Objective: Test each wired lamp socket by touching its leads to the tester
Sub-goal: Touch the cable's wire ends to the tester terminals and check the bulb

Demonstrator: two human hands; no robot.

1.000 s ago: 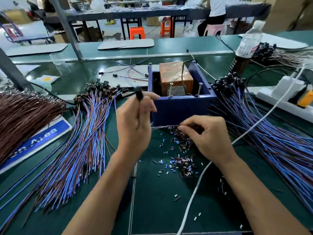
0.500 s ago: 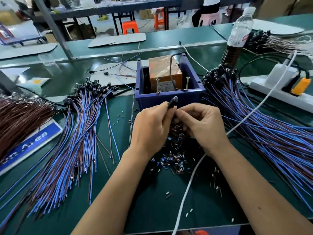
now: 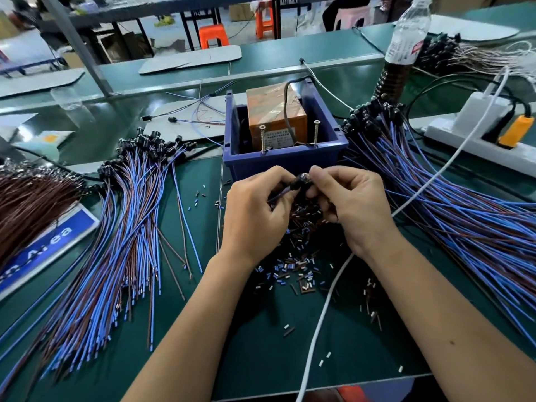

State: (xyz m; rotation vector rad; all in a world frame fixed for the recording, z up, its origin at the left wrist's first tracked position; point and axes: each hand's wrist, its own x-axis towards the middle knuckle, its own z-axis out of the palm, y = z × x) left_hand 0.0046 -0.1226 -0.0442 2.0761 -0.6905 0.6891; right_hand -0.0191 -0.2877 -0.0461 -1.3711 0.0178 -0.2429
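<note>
A small black lamp socket (image 3: 301,181) with blue and brown leads is held between both hands just in front of the tester. My left hand (image 3: 255,210) grips the socket's body and wires. My right hand (image 3: 348,204) pinches the socket's top end with thumb and forefinger. The tester is an orange block (image 3: 275,117) with two upright screws (image 3: 262,139), standing in a blue bin (image 3: 285,163). A heap of wired sockets (image 3: 139,204) lies to the left and another heap (image 3: 452,192) to the right.
Cut bits of wire insulation (image 3: 295,268) litter the green mat under my hands. A white cable (image 3: 324,309) crosses the mat to a power strip (image 3: 475,140) at right. A water bottle (image 3: 406,39) stands behind; brown wires (image 3: 26,207) lie far left.
Both hands have come together in front of the blue bin. The socket, earlier held up by my left hand alone, now sits between both hands with my right fingers on its top.
</note>
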